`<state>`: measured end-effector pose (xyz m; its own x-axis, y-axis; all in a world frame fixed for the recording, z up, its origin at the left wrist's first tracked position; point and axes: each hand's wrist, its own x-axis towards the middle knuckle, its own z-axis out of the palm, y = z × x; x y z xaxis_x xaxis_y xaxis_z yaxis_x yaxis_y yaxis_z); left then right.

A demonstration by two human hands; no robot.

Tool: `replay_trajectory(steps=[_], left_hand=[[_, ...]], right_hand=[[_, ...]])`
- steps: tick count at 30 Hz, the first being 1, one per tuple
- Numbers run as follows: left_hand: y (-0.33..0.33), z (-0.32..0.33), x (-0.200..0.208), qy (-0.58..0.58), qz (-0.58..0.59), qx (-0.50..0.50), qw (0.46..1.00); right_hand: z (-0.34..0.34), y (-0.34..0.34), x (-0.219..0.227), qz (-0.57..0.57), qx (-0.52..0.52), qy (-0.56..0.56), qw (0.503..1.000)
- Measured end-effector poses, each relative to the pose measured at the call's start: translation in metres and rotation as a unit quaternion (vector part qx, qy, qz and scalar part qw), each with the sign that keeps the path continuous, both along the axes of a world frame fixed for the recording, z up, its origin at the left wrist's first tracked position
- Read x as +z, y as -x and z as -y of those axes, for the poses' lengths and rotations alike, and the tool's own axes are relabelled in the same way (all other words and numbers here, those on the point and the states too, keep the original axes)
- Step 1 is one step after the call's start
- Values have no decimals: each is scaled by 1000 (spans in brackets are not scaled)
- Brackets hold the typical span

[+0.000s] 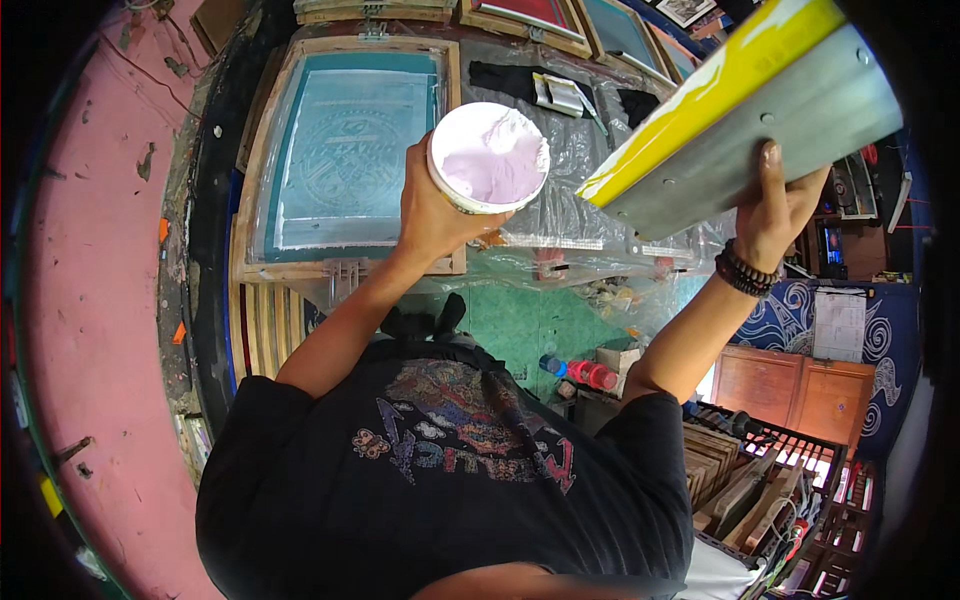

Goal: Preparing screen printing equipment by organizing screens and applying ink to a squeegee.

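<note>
right hand (775, 205) is gripping the squeegee (745, 110), long axis slanting up-right, while left hand (430, 215) is wrapping the ink tub (488, 158), hanging just over the screen frame's (258, 160) right edge.

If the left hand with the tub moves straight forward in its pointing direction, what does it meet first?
Probably the crumpled clear plastic sheet beyond the white tub that the left hand holds; depth is unclear, so it may pass above.

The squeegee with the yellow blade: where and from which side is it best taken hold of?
Probably by the grey metal holder of the squeegee, coming from its back edge, away from the yellow blade. The holder is broad and flat, and the right hand grips there.
</note>
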<state>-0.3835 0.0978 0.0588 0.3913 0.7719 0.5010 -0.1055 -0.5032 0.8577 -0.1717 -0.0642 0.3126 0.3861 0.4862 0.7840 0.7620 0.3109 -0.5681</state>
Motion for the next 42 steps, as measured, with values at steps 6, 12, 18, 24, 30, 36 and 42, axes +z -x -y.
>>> replay_trajectory(steps=[6, 12, 18, 24, 30, 36, 42], left_hand=[[-3, 6, 0, -3, -25, 1, 1000], [0, 6, 0, -2, -20, 4, 1000], [5, 2, 4, -17, -21, 30, 999], [11, -8, 14, -15, -5, 39, 999], [21, -18, 22, -9, 26, 48, 998], [29, -23, 24, -3, 48, 53, 997], [37, -25, 21, 7, 75, 55, 996]], right_hand=[[-33, 14, 4, 40, 43, 19, 998], [-54, 23, 0, 56, 48, 58, 996], [-65, 29, -8, 53, 70, 90, 992], [-72, 39, -15, 73, 102, 162, 979], [-71, 38, -26, 72, 126, 236, 961], [-57, 36, -30, 77, 122, 285, 947], [-44, 22, -32, 113, 109, 336, 929]])
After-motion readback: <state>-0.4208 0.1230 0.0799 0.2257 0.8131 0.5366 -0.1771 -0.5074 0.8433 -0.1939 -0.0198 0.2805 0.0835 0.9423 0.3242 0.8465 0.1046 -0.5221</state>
